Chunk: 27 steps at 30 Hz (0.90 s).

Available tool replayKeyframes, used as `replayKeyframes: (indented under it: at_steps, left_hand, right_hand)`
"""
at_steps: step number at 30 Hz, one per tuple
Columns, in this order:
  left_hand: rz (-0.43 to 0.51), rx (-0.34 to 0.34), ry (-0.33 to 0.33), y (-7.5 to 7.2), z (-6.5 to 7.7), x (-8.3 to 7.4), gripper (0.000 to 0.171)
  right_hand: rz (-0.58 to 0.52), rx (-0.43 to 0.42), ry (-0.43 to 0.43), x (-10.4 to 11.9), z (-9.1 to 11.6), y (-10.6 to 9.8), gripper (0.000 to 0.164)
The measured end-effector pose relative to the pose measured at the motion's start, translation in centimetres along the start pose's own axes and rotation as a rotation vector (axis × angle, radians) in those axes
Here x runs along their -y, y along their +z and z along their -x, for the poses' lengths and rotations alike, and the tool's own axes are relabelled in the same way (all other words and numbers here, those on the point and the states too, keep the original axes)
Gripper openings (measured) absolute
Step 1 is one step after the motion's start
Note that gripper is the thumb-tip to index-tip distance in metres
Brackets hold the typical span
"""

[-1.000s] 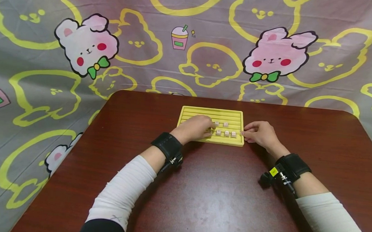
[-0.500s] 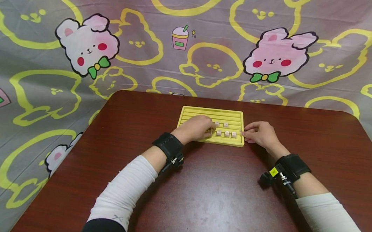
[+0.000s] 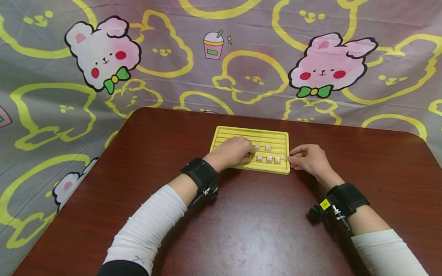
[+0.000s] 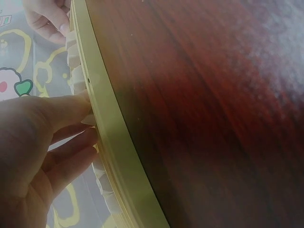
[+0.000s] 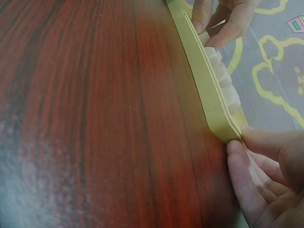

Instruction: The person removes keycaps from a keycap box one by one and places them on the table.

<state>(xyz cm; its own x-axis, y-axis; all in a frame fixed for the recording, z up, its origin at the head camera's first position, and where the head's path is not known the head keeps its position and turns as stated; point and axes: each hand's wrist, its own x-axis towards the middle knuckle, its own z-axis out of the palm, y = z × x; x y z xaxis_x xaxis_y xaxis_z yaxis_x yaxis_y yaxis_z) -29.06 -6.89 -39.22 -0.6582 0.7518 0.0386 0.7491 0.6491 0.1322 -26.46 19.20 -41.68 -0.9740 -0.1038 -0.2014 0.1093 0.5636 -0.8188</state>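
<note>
A yellow tray (image 3: 277, 137) with raised ridges lies near the back of the table. Small white cubes (image 3: 268, 148) with dark marks sit along two of its ridges, some of them covered by my left hand (image 3: 232, 152). That hand reaches over the tray's front left and pinches one white cube (image 5: 204, 38) in the nearer row between thumb and fingertips. More cubes (image 4: 105, 183) stand in line beside those fingers in the left wrist view. My right hand (image 3: 310, 159) grips the tray's right edge near its front corner, thumb and fingers on the rim (image 5: 223, 128).
The dark red-brown table (image 3: 245, 239) has a glossy patch in front of the tray. Behind it hangs a cloth (image 3: 256, 40) printed with rabbits and yellow outlines. Black straps with cameras (image 3: 200, 174) are on both wrists.
The left fingertips have drawn slightly closer together at the nearer row of cubes. The right hand and the tray stay where they were.
</note>
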Motion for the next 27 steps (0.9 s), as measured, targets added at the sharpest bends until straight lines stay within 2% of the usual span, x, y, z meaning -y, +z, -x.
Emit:
replayKeyframes:
  at_steps: [8, 15, 27]
  left_hand:
    - [-0.014, 0.006, -0.01, -0.11, 0.02, 0.0, 0.017]
    - [0.022, -0.013, -0.011, -0.26, 0.15, 0.14, 0.02]
    - [0.026, -0.026, 0.018, -0.61, 0.44, 0.3, 0.022]
  right_hand:
    - [0.011, -0.003, -0.008, -0.09, -0.08, 0.05, 0.033]
    - [0.012, -0.012, -0.007, -0.13, -0.15, 0.13, 0.033]
    - [0.01, -0.008, 0.007, -0.09, -0.15, 0.08, 0.036]
